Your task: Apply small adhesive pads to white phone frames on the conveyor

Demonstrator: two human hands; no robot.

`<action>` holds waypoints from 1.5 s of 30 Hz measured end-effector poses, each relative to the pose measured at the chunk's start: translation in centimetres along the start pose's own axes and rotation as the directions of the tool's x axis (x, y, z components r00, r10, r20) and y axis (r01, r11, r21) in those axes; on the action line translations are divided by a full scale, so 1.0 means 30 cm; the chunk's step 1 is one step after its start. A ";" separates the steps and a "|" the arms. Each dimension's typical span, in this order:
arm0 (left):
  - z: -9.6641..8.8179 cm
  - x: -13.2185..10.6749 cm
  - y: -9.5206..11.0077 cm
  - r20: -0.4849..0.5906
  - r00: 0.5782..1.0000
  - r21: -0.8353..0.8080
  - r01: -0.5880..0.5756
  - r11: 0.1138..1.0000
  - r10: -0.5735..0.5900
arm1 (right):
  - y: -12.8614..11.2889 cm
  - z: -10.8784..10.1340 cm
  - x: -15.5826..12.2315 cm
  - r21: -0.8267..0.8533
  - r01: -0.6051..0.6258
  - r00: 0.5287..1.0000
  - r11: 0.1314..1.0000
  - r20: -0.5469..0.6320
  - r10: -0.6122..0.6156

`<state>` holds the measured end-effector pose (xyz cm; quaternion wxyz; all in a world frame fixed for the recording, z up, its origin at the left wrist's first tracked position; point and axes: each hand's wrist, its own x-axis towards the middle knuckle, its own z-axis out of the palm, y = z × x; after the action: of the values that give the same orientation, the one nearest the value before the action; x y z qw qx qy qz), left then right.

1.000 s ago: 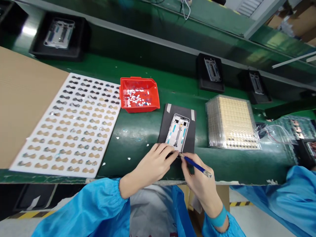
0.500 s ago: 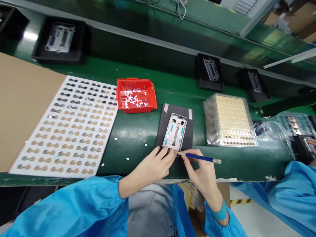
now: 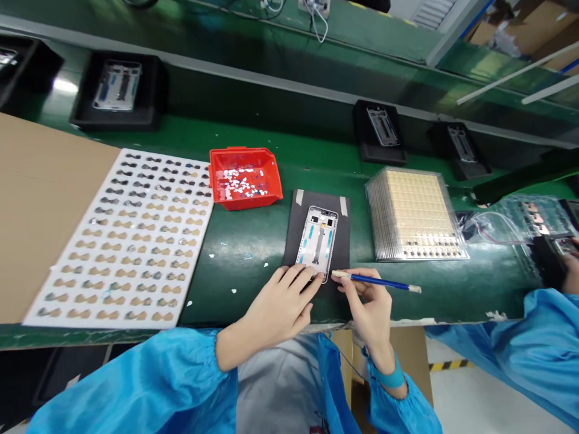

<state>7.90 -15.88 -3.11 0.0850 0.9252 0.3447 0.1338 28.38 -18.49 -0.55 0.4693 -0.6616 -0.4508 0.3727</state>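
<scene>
A white phone frame (image 3: pixel 317 243) lies on a dark mat (image 3: pixel 344 232) on the green bench. My left hand (image 3: pixel 280 304) rests flat at the frame's near end, fingers spread and pressing on its bottom edge. My right hand (image 3: pixel 368 304) pinches a blue stick tool (image 3: pixel 380 282) that lies almost level, its pale tip beside the frame's near right corner.
A red bin (image 3: pixel 245 178) of small scraps stands behind left of the mat. A white sheet (image 3: pixel 131 238) of small parts and a cardboard sheet (image 3: pixel 40 205) lie left. Stacked clear trays (image 3: pixel 414 214) sit right. Black trays (image 3: pixel 380 131) with frames line the belt. Another person's blue sleeve (image 3: pixel 525 355) is at right.
The blue tool has swung from steep to nearly level, its tip drawn off the frame's near edge to the right. My left hand stays at the frame's bottom end.
</scene>
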 end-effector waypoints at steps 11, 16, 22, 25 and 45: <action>-0.005 0.040 -0.024 0.037 0.996 -0.074 -0.079 0.994 0.082 | -0.049 -0.015 0.015 -0.163 0.157 0.986 0.974 -0.024 -0.162; 0.015 0.072 0.003 -0.030 0.999 -0.138 -0.024 0.990 0.020 | -0.233 0.053 0.089 -0.298 0.542 0.839 0.786 0.236 -0.489; -0.065 -0.094 -0.113 -0.298 0.885 -0.155 0.324 0.933 -0.357 | -0.410 0.430 0.340 -0.141 0.748 0.608 0.648 0.538 -0.584; -0.075 -0.197 -0.214 -0.420 0.707 -0.083 0.594 0.800 -0.569 | -0.396 0.654 0.470 -0.210 0.816 0.523 0.538 0.664 -0.535; -0.198 -0.231 -0.337 -0.395 0.866 0.000 0.334 0.943 -0.307 | -0.332 0.171 0.387 0.243 -0.008 0.962 0.970 0.267 -0.059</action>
<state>-5.18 -12.51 -1.30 0.0042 0.8122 0.5077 0.2874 24.89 -4.52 6.74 0.4847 -0.5359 -0.4708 0.5062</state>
